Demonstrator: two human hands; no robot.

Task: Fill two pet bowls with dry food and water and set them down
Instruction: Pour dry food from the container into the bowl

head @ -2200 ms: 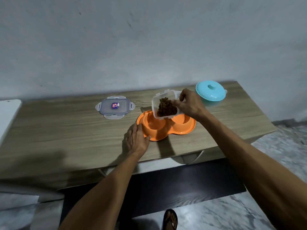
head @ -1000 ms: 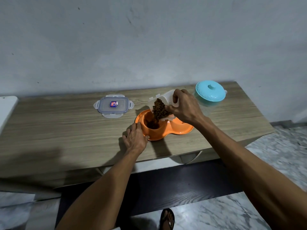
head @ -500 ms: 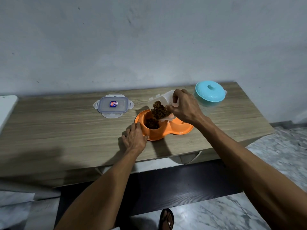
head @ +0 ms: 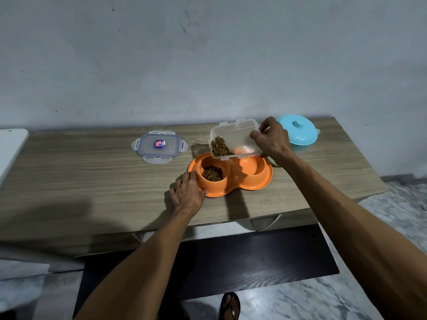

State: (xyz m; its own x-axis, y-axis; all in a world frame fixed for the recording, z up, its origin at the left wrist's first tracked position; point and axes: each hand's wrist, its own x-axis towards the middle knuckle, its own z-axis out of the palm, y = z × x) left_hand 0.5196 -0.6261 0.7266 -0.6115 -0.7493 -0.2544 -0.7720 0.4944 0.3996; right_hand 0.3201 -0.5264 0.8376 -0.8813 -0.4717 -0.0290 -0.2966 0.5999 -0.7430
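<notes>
An orange double pet bowl (head: 247, 184) sits on the wooden table (head: 92, 181). Its left cup holds brown dry food (head: 211, 173); its right cup looks empty. My left hand (head: 186, 195) rests on the bowl's left rim, thumb and fingers pressing it. My right hand (head: 272, 142) grips a clear plastic container (head: 235, 138) above the bowl's back edge, tilted with its opening toward me. Some kibble lies in the container's lower left corner.
The container's grey lid (head: 159, 145) lies flat on the table, left of the bowl. A turquoise lidded pot (head: 298, 132) stands behind my right hand at the back right. A white surface (head: 9, 148) borders the table's left end. A sandalled foot (head: 230, 307) shows on the marble floor.
The container was tipped steeply over the left cup and kibble fell in. Now it is raised and tilted back, holding less food. My left hand stayed on the rim.
</notes>
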